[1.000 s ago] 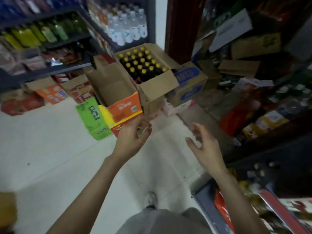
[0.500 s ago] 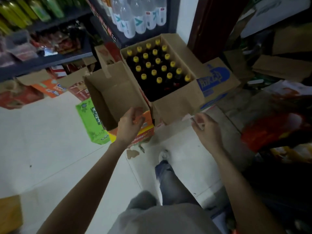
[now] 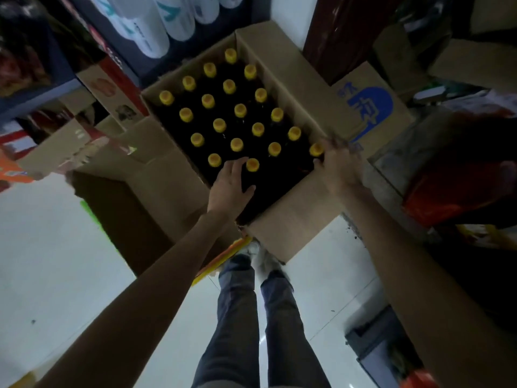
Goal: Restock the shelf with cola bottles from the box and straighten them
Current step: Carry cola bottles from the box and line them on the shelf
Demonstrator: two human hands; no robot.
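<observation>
An open cardboard box [image 3: 293,219] stands on the floor in front of me, packed with several dark cola bottles [image 3: 240,110] with yellow caps. My left hand [image 3: 230,189] reaches over the box's near edge. Its fingers are spread above the front row, between two caps, and hold nothing. My right hand [image 3: 340,166] is curled at the box's near-right corner, its thumb inside the rim beside the corner bottle's cap [image 3: 316,149]. Whether it grips the rim or that bottle is unclear.
A shelf [image 3: 92,43] with clear water bottles [image 3: 156,26] rises behind the box. An empty carton [image 3: 156,180] sits to the left and a blue-printed carton [image 3: 369,105] to the right. My legs [image 3: 251,317] stand on white tiles; red packs [image 3: 453,189] and a dark crate [image 3: 375,343] lie on the right.
I have stepped up to the box and leaned over it. My left hand moved from the empty carton's edge into the bottle box; my right hand rose to the box's near-right corner.
</observation>
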